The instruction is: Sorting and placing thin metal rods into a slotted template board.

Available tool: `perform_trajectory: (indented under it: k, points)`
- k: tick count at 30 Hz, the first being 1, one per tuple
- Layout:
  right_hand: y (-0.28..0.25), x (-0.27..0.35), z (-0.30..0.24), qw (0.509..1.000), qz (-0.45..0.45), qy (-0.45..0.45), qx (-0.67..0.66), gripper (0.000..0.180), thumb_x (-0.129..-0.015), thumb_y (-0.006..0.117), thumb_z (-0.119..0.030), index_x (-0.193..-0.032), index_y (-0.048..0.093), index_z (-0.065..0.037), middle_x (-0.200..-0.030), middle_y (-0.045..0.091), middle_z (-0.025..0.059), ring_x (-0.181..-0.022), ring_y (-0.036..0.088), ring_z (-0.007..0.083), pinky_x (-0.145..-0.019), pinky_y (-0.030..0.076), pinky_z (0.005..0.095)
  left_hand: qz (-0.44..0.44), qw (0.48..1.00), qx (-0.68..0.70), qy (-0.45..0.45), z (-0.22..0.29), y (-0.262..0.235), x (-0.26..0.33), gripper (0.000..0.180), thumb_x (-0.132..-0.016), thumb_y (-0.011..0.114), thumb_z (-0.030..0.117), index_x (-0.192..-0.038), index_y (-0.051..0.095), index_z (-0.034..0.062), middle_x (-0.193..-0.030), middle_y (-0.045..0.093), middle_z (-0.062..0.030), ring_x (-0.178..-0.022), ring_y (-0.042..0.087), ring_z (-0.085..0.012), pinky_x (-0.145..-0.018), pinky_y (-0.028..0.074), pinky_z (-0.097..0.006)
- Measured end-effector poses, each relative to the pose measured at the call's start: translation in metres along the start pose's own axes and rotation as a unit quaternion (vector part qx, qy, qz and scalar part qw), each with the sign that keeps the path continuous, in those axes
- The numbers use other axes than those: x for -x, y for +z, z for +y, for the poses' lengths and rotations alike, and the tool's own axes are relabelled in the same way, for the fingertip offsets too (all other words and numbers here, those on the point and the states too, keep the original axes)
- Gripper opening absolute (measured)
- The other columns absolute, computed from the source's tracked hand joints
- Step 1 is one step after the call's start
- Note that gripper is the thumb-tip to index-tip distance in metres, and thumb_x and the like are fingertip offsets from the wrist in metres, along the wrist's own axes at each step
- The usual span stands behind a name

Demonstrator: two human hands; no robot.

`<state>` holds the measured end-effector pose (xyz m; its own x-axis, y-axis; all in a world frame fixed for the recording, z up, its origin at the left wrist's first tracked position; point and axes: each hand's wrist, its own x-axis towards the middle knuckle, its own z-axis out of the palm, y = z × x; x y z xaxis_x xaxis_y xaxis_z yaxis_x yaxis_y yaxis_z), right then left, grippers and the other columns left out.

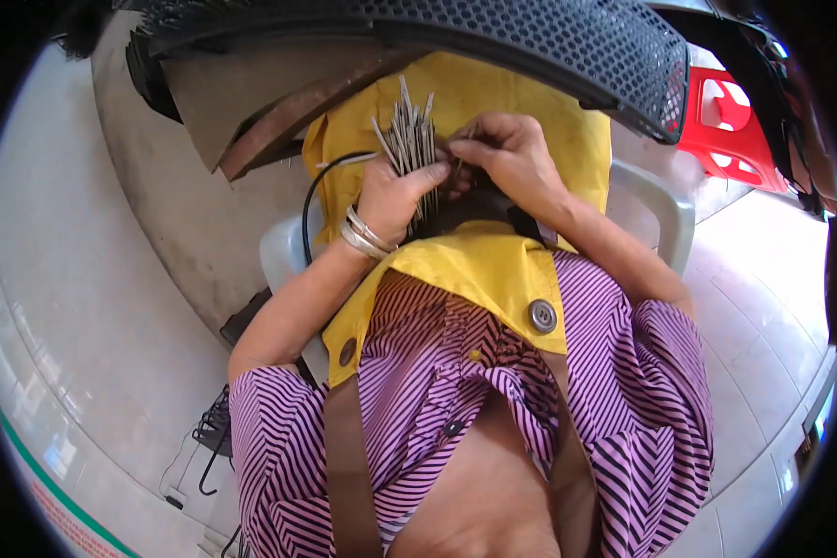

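Observation:
A bundle of thin, narrow grey-brown strips (407,133) stands upright in my left hand (393,195), its thumb laid across the front and fingers wrapped round it. The strips fan out unevenly at the top, and their lower ends reach down toward my lap. Close to the right of the bundle, my right hand (519,166) has its thumb and forefinger pinched together. Whatever lies between those fingertips is too small and shaded to make out. Beneath both hands a yellow apron (530,102) covers my lap.
A black mesh tray or panel (530,37) spans the top, beyond my hands. Left of it runs a brown table edge (288,130). A black cable (309,200) curves beside my left wrist. Pale chair arms (674,209) flank me, and a red plastic stool (730,139) stands far right.

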<state>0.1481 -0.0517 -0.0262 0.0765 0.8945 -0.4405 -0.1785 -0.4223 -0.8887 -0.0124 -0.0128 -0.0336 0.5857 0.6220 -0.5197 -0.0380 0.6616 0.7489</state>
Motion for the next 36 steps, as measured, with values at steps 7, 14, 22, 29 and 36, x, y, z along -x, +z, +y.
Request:
perform_trajectory:
  k: [7, 14, 22, 29, 36]
  points:
    - [-0.02, 0.008, -0.031, 0.992, 0.047, -0.091, 0.074, 0.004, -0.08, 0.057, 0.002, -0.079, 0.059, 0.006, -0.07, 0.062, 0.0086, -0.061, 0.06, 0.0116, -0.054, 0.049, 0.0227, 0.024, 0.998, 0.017, -0.051, 0.002, 0.0, 0.002, 0.016, -0.08, 0.056, 0.006, -0.091, 0.057, -0.0053, -0.079, 0.064, -0.0143, -0.068, 0.064, -0.0216, -0.062, 0.053, -0.03]
    - [-0.028, -0.017, -0.108, 0.942, 0.191, -0.272, 0.057, 0.015, -0.082, 0.054, 0.004, -0.096, 0.056, 0.008, -0.078, 0.063, 0.0117, -0.067, 0.063, 0.0144, -0.06, 0.053, 0.0238, 0.02, 0.998, 0.022, -0.06, -0.003, -0.012, 0.001, 0.014, -0.079, 0.059, 0.006, -0.09, 0.054, -0.0008, -0.072, 0.06, -0.011, -0.06, 0.058, -0.0186, -0.055, 0.049, -0.03]
    - [-0.021, -0.134, -0.121, 0.681, 0.197, -0.705, 0.016, 0.015, -0.082, 0.055, -0.008, -0.093, 0.057, 0.003, -0.07, 0.06, 0.0161, -0.058, 0.061, 0.0236, -0.052, 0.05, 0.0314, 0.001, 0.998, 0.051, -0.048, -0.003, -0.012, -0.003, 0.015, -0.082, 0.06, 0.009, -0.092, 0.053, 0.001, -0.072, 0.056, -0.0083, -0.057, 0.054, -0.0165, -0.052, 0.047, -0.029]
    - [-0.013, -0.138, -0.113, 0.715, 0.307, -0.539, 0.323, 0.016, -0.081, 0.053, -0.001, -0.097, 0.054, 0.002, -0.077, 0.059, 0.018, -0.066, 0.061, 0.0305, -0.057, 0.049, 0.035, 0.012, 0.996, 0.082, -0.024, 0.004, -0.005, 0.004, 0.012, -0.081, 0.06, 0.012, -0.083, 0.055, 0.0011, -0.066, 0.056, -0.005, -0.053, 0.052, -0.0132, -0.049, 0.044, -0.025]
    - [-0.01, -0.146, -0.117, 0.709, 0.224, -0.467, 0.479, 0.017, -0.071, 0.047, 0.002, -0.087, 0.052, 0.001, -0.074, 0.058, 0.023, -0.071, 0.058, 0.0392, -0.06, 0.045, 0.0466, -0.015, 0.995, 0.099, -0.013, 0.008, -0.004, 0.007, 0.01, -0.082, 0.058, 0.011, -0.084, 0.054, 0.0017, -0.066, 0.055, -0.0047, -0.052, 0.051, -0.0127, -0.048, 0.043, -0.025]
